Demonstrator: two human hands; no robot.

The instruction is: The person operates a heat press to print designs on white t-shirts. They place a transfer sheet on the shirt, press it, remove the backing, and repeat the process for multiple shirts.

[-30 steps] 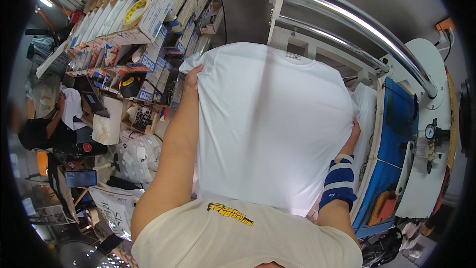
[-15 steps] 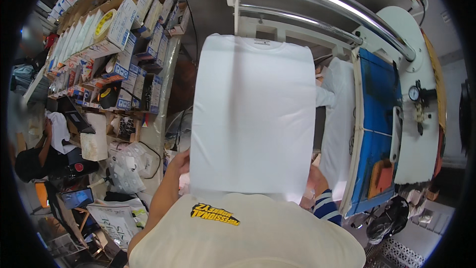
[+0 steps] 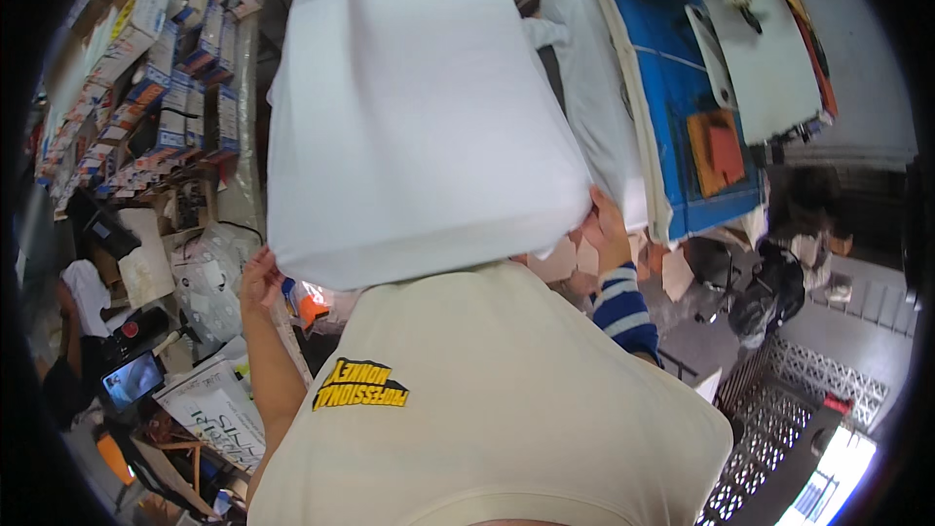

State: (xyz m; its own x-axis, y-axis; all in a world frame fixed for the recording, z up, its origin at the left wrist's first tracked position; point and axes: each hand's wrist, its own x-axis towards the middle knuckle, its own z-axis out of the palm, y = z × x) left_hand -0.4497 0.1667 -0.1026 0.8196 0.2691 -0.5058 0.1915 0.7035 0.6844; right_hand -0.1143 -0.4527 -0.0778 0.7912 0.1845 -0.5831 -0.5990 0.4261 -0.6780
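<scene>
A white T-shirt (image 3: 409, 127) lies stretched over a flat board in front of me, its neckline at the far end and its hem towards my body. At the hem's near left corner, my left hand (image 3: 259, 278) is closed on the edge of the cloth, its fingers partly hidden. My right hand (image 3: 606, 229), below a blue-and-white striped cuff, pinches the near right corner and draws the fabric outwards. The board itself is covered by the shirt.
Right of the shirt hangs more white cloth (image 3: 594, 88), beside a blue panel (image 3: 672, 88) carrying an orange-red block (image 3: 721, 154). Stacked cardboard boxes (image 3: 175, 107) fill a shelf on the left. Further left, another person's arm (image 3: 70, 321) is near white cloth.
My view has tipped down and turned right. Both hands have come to the hem's corners, and the near end of the shirt is pulled wider, especially on the right.
</scene>
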